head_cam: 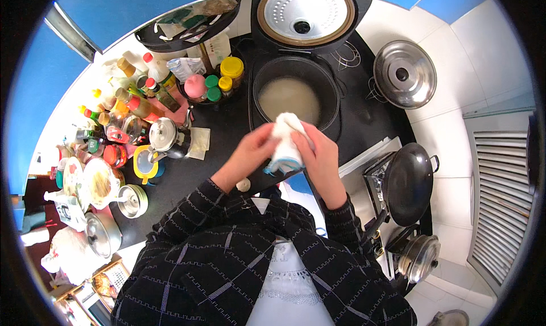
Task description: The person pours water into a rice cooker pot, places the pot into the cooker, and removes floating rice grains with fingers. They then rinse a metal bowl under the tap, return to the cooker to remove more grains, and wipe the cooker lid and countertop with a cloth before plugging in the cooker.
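A bundled white cloth with a blue edge (286,145) is between my two hands, just in front of a rice cooker. My left hand (251,153), slightly blurred, grips it from the left. From the other side my right hand (319,157) holds it, thumb across the front. Past the cloth, the cooker's dark inner pot (330,85) contains a cloudy pale liquid (288,96); the cloth hides the near part of its rim. The cooker's lid (305,12) stands raised, its metal inner face showing.
Bottles and jars (138,106) crowd the left counter beside a metal-lidded pitcher (164,136). A small round pale object (243,184) lies near the front edge. To the right are a black wok (408,184), a lidded pot (420,258) and a steel lid (405,74) against the wall.
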{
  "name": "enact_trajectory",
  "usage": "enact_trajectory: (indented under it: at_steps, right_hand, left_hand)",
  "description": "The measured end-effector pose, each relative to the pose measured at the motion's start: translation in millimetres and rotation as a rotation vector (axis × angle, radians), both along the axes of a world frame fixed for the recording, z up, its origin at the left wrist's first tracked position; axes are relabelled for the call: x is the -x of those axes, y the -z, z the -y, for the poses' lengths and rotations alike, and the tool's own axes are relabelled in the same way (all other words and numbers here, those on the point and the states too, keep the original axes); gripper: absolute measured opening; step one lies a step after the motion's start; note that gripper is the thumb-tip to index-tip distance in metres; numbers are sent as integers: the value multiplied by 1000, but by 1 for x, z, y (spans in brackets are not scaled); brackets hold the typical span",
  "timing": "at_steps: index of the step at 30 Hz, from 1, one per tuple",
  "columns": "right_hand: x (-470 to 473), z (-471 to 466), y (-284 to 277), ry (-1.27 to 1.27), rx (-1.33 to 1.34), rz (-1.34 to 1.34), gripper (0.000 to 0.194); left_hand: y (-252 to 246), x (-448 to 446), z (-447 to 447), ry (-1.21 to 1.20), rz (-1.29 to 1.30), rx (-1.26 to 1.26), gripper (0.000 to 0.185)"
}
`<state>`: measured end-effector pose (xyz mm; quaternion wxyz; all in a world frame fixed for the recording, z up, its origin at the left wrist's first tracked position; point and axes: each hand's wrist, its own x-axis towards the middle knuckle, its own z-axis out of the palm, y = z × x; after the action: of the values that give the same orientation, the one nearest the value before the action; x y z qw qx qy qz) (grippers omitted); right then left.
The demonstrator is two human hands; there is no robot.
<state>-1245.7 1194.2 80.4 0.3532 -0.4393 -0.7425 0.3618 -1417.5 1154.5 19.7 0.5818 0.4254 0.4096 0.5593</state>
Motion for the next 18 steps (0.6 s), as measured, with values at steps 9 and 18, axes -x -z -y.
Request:
enact_trajectory:
  at_steps: [9, 18]
  right_hand:
    - [106, -129, 29, -66, -235, -196, 29]
    - [113, -83, 76, -290, -707, 629, 19]
  left_hand:
    - [3, 119, -110, -571, -648, -331, 42]
    - [69, 77, -57, -533, -754, -133, 29]
